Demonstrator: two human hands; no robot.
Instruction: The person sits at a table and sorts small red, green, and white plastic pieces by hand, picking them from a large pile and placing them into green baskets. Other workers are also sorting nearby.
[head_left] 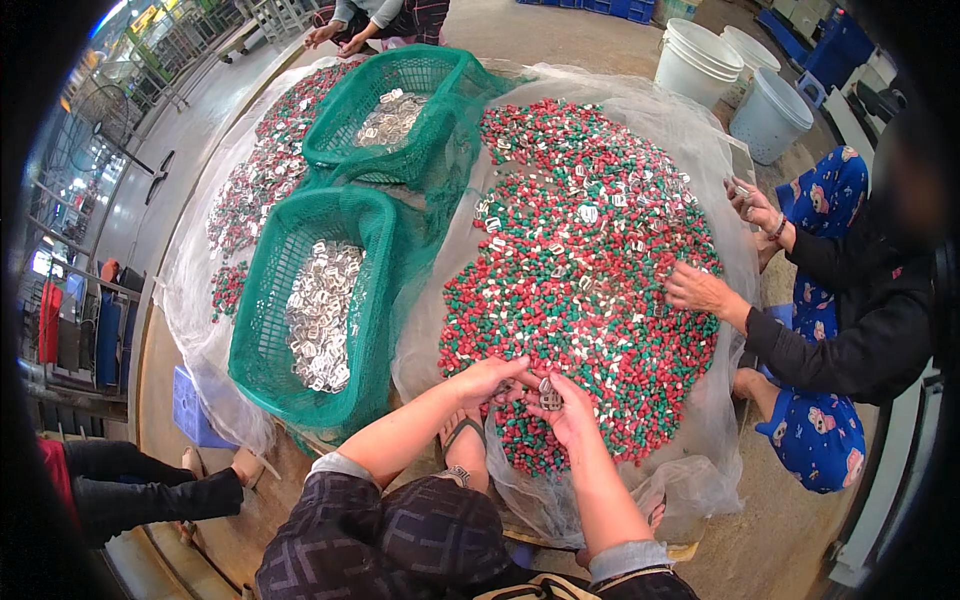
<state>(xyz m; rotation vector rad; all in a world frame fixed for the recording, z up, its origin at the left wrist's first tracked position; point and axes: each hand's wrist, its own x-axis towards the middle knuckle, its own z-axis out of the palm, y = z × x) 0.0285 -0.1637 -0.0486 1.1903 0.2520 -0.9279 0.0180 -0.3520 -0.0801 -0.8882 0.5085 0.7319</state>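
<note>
The fingers of the person's right hand [568, 408] curl upward into a shallow cup, cradling a few small flat silver-grey metal clips [549, 397] so that they do not slip back into the heap. The left hand [490, 380] lies just beside it, palm down, its fingertips [522, 372] reaching onto the pieces at the near edge of the heap; whether they pinch anything cannot be told. Both hands meet at the near edge of the broad mound of small red, green and white plastic pellets [580, 270], which is spread out thin, likely so that the metal pieces mixed into it show against the colours.

The mound lies on a clear plastic sheet [700, 130] whose loose rim rises around it and keeps the pellets from rolling off. To the left of the sheet stand two green mesh baskets: the nearer green mesh basket [262, 330] holds a bed of silver clips, and the farther green mesh basket [345, 125] holds fewer. They sit within arm's reach of the heap.

At the right edge of the mound, another person in a dark sleeve lays a hand [697, 290] on the pellets. White plastic buckets [735, 75] stand at the far right corner, beyond the sheet.
</note>
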